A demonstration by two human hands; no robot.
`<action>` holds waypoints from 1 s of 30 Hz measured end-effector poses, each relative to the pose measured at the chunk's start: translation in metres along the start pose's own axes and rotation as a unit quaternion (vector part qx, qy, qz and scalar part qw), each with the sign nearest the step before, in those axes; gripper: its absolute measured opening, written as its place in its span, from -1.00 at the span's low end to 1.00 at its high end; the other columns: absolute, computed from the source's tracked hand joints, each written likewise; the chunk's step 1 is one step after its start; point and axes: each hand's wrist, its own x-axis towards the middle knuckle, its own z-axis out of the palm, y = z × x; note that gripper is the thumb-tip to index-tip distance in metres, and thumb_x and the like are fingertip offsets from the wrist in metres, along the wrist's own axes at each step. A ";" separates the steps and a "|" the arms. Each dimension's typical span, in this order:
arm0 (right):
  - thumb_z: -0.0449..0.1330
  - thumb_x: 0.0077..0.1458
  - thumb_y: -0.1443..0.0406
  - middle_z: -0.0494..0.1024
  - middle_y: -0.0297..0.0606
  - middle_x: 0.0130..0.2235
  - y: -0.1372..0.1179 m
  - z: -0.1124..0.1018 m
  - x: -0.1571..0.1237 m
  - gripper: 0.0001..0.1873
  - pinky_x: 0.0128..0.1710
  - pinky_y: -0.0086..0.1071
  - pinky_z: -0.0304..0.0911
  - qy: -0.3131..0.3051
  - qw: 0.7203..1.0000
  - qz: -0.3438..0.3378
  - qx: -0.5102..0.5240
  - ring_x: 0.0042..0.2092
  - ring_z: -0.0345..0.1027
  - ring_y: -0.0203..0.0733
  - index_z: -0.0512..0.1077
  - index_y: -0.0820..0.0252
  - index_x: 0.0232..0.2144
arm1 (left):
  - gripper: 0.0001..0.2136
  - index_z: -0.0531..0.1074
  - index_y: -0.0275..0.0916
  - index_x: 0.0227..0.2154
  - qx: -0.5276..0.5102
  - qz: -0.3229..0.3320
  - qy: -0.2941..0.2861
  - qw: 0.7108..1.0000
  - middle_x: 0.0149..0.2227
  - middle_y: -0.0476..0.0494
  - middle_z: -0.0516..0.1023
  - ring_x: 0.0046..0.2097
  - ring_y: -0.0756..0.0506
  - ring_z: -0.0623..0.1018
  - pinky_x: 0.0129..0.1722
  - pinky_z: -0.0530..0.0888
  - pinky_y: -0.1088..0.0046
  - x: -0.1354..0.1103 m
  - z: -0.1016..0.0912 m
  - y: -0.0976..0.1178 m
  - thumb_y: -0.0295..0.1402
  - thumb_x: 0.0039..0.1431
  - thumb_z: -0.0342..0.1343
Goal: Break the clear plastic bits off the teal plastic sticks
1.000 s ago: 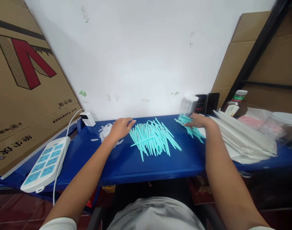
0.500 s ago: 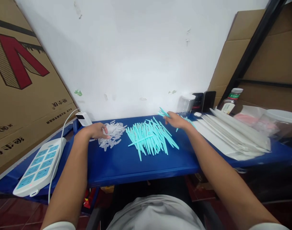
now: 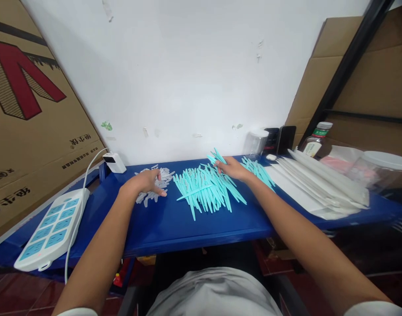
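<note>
A big heap of thin turquoise plastic sticks (image 3: 204,188) lies in the middle of the blue table (image 3: 187,228). My right hand (image 3: 232,168) is at the heap's far right edge, fingers closed round a few turquoise sticks that fan up behind it. A smaller bunch of turquoise sticks (image 3: 258,171) lies just right of that hand. My left hand (image 3: 146,182) rests on a pile of small clear plastic pieces (image 3: 154,186) left of the heap; its fingers are curled over them and I cannot make out whether they hold any.
A white power strip (image 3: 52,228) with a cable and a charger (image 3: 113,162) lie at the left. A stack of white sleeves (image 3: 322,188), a clear jar (image 3: 255,142), a bottle (image 3: 314,140) and two phones (image 3: 280,139) stand at the right. Cardboard leans on both sides.
My right hand has carried a few turquoise sticks from the right bunch leftwards to the big heap. My left hand has moved from the heap's left edge onto the clear pieces.
</note>
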 end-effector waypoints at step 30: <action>0.14 0.25 -0.09 0.50 -0.26 -0.44 0.003 0.003 0.003 -0.47 -0.45 -0.39 0.09 0.015 0.996 0.008 0.088 -0.48 0.18 -0.30 0.52 0.29 -0.27 | -0.57 0.41 -0.30 -0.04 0.231 0.025 0.104 0.967 -0.09 -0.40 0.56 -0.11 -0.34 0.58 -0.19 0.40 0.23 0.028 0.047 0.003 -0.14 0.49 -0.29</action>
